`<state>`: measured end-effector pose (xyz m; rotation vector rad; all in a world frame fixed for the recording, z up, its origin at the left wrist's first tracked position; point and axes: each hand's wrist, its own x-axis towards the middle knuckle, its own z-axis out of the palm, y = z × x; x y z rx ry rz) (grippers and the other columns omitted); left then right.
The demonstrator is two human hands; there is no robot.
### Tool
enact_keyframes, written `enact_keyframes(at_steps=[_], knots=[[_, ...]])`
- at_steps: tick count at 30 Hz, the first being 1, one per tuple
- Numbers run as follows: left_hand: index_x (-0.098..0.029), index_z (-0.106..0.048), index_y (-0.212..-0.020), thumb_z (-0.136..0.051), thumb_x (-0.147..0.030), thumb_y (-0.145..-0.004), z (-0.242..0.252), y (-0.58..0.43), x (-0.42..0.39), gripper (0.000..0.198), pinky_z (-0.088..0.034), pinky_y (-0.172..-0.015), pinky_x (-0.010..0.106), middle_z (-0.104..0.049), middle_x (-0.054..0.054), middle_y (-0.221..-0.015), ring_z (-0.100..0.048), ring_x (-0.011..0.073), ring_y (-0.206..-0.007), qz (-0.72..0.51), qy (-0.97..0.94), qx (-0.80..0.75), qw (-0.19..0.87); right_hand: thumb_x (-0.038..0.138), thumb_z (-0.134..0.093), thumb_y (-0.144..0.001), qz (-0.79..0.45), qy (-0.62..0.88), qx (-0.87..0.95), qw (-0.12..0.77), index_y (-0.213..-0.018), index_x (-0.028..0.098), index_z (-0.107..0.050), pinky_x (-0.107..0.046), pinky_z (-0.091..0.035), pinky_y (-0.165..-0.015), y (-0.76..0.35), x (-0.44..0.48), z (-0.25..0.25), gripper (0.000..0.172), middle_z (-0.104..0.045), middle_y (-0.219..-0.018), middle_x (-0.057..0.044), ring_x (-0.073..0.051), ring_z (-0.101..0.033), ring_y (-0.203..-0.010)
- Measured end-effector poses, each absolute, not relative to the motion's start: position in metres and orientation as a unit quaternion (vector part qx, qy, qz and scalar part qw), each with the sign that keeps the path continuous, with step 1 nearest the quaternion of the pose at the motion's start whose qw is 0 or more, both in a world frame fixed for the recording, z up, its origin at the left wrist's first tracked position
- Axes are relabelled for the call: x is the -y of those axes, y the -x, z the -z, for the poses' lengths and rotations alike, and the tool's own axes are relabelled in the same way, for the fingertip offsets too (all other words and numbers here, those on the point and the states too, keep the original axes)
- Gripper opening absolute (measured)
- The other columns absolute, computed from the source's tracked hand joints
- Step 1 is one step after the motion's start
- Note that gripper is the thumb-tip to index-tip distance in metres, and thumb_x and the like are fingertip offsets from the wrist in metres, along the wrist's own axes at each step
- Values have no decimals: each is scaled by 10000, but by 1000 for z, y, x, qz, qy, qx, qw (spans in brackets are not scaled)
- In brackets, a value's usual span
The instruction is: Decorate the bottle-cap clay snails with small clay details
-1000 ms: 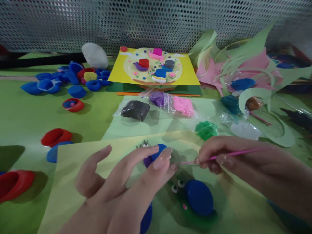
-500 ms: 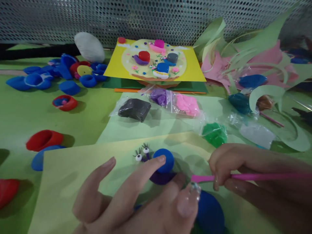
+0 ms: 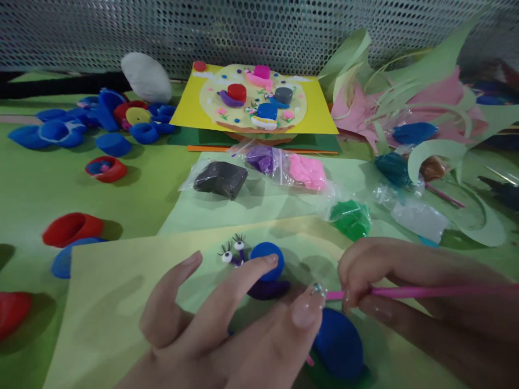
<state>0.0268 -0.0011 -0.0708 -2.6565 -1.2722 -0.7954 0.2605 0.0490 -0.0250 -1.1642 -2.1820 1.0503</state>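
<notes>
My left hand (image 3: 227, 324) lies over a light green paper sheet (image 3: 113, 302) with its fingers stretched out. One fingertip touches the blue cap (image 3: 265, 259) of a purple clay snail (image 3: 263, 289) with white eyes on stalks. My right hand (image 3: 405, 286) is closed around a thin pink stick (image 3: 425, 292). The stick's tip meets the nail of a left fingertip. Below that sits a second blue cap (image 3: 338, 346) on green clay, partly hidden by my left hand.
Bagged clay lies beyond the sheet: black (image 3: 221, 178), purple (image 3: 261, 159), pink (image 3: 308, 172), green (image 3: 351, 219). Blue and red caps (image 3: 109, 121) are scattered at the left. A yellow card with a finished clay picture (image 3: 251, 102) stands at the back. Cut paper scraps (image 3: 405, 102) pile at the right.
My view shifted and both hands dropped lower in it. The purple snail came out from under my left fingers. My right hand brought the pink stick's tip against my left fingernail.
</notes>
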Motion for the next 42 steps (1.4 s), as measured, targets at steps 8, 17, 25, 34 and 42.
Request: enact_keyframes(at_steps=[8, 17, 25, 34, 42], knots=[[-362, -500, -1193, -477, -212, -793, 74, -25, -2, 428, -99, -1154, 431, -728, -122, -1054, -330, 148, -1350, 260, 878, 396, 60, 251, -568, -849, -400, 447, 759, 252, -766, 327, -615, -193, -518, -523, -258, -43, 27, 122, -659, -702, 67, -126, -619, -602], [-373, -558, -1162, -480, -243, -795, 73, -20, -1, 397, -66, -1168, 427, -667, -123, -1193, -306, 178, -1369, 251, 891, 374, 62, 269, -562, -866, -334, 448, 788, 259, -751, 291, -609, -146, -492, -483, -253, -47, 24, 125, -658, -659, 75, -88, -611, -556], [-345, -500, -1277, -465, -191, -772, 73, -17, 1, 529, -74, -1163, 449, -611, -130, -1280, -273, 190, -1382, 236, 891, 385, 42, 308, -575, -877, -314, 448, 790, 277, -783, 328, -610, -141, -527, -554, -257, -43, 25, 103, -656, -648, 95, -91, -581, -514], [-330, -333, -1430, -549, -251, -718, 73, -9, 4, 748, -72, -1157, 407, -623, -88, -1278, -424, 293, -1285, 239, 888, 391, -22, 338, -544, -892, -373, 454, 767, 258, -786, 334, -622, -175, -543, -553, -252, -41, 30, 132, -672, -680, 72, -112, -621, -545], [-323, -323, -1437, -512, -301, -753, 69, -14, 10, 710, -121, -1152, 424, -646, -66, -1245, -481, 298, -1238, 239, 879, 413, -12, 306, -551, -890, -372, 445, 777, 244, -813, 331, -627, -168, -536, -539, -255, -38, 30, 111, -679, -720, 64, -113, -639, -580]])
